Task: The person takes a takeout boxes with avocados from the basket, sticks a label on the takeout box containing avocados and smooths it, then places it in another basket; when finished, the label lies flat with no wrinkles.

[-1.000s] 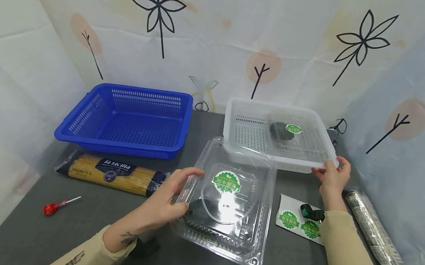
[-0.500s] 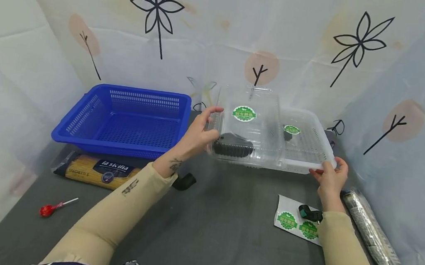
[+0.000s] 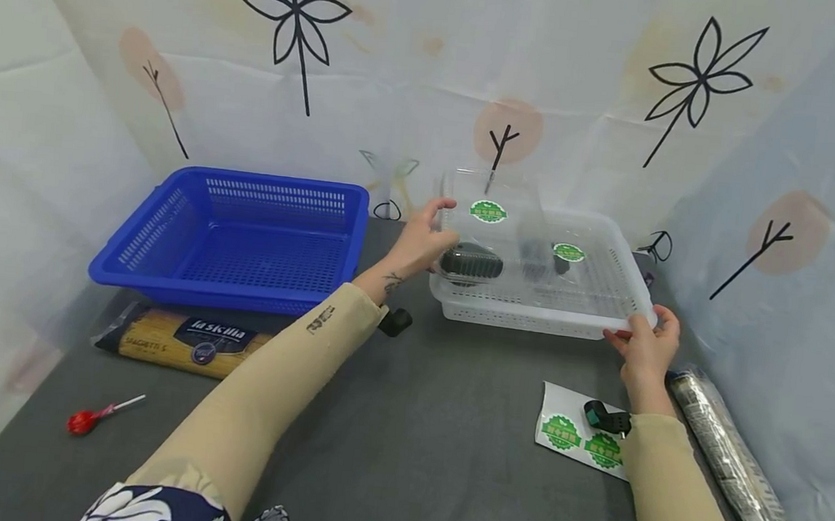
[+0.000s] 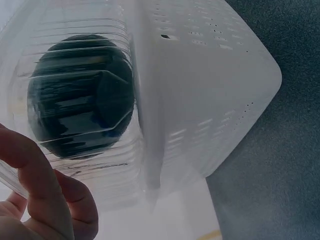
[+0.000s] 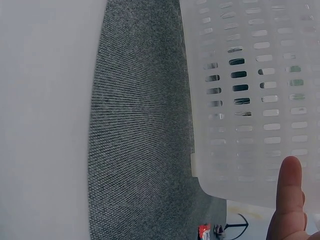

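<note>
My left hand (image 3: 422, 240) pinches the left side of a clear plastic clamshell container (image 3: 496, 238) with a green sticker on its lid. Through its ribbed wall a dark rounded item (image 4: 80, 95) shows. The container tilts over the left half of a white perforated basket (image 3: 523, 319), its lower part right at the basket's rim. At the basket's front right corner my right hand (image 3: 650, 348) grips the rim, thumb on top. Inside the basket, to the right, lies another clear container (image 3: 596, 279) with the same kind of sticker (image 3: 569, 253), partly behind the held one.
A blue basket (image 3: 238, 289) stands at the back left, with a spaghetti pack (image 3: 183, 342) before it and a red lollipop (image 3: 83, 422) nearer me. A sheet of green stickers (image 3: 573, 436) lies below my right wrist. A long silvery package (image 3: 733, 457) lies at the right.
My left hand has carried the container from the table's middle up and away from me, over the white basket, and then slightly down into its left side. The right hand stays at the basket's corner.
</note>
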The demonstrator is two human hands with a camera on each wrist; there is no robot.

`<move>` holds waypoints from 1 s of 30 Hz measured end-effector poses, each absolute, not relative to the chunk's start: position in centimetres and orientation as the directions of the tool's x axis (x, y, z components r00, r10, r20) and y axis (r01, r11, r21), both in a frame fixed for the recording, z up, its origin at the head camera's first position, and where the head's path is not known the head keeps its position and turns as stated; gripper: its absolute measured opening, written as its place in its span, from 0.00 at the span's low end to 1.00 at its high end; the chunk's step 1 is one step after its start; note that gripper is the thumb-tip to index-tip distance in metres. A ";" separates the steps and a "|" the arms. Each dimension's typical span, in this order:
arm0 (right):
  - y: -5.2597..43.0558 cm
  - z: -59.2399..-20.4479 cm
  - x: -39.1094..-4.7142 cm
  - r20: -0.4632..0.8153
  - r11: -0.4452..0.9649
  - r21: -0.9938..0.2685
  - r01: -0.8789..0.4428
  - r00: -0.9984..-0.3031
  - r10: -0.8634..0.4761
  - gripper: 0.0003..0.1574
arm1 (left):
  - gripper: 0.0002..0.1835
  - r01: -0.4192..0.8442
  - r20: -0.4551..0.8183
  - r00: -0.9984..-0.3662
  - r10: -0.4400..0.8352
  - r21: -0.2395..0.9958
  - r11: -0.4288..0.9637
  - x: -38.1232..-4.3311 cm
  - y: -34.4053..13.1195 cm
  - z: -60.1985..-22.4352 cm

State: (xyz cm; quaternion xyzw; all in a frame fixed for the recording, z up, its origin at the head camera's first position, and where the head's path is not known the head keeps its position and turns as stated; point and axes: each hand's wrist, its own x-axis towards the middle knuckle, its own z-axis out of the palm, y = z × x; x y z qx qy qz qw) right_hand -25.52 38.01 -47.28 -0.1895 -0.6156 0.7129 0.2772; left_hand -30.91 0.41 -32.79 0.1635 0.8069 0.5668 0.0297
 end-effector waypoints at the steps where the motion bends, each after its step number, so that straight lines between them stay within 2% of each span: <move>1: 38.1 -47.3 -25.5 0.070 -0.090 -0.983 -0.163 -0.775 0.628 0.22 | 0.31 0.231 0.135 -0.944 0.302 0.922 0.310 -31.0 0.6 -32.9; 8: 38.2 -47.3 -25.5 0.064 -0.091 -0.984 -0.152 -0.782 0.620 0.22 | 0.31 0.208 0.091 -0.943 0.320 0.912 0.354 -31.4 1.3 -33.4; 19: 38.3 -47.5 -25.6 0.073 -0.090 -0.983 -0.162 -0.784 0.617 0.22 | 0.34 0.127 0.003 -0.961 0.276 0.892 0.434 -31.8 1.6 -34.4; 30: 38.3 -47.6 -25.7 0.073 -0.091 -0.983 -0.162 -0.785 0.615 0.23 | 0.37 0.175 0.020 -0.964 0.264 0.795 0.580 -31.9 2.2 -35.1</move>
